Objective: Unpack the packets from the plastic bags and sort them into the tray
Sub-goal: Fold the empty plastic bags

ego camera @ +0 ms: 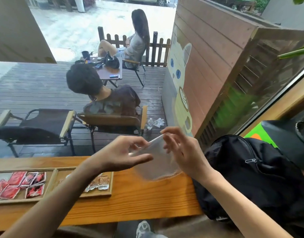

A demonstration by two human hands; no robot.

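Now holding clear plastic bag (158, 162) above wooden counter (147, 200), left hand (125, 152) and right hand (182, 152) pinching its mouth (seemingly empty), probably to part it; red packets (18, 182) already in tray (51, 179).

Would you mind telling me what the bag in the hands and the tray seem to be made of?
The bag looks like thin clear plastic film: the counter shows through it and it hangs limp. The tray appears to be light, matt wood, with visible grain on its frame and divider.
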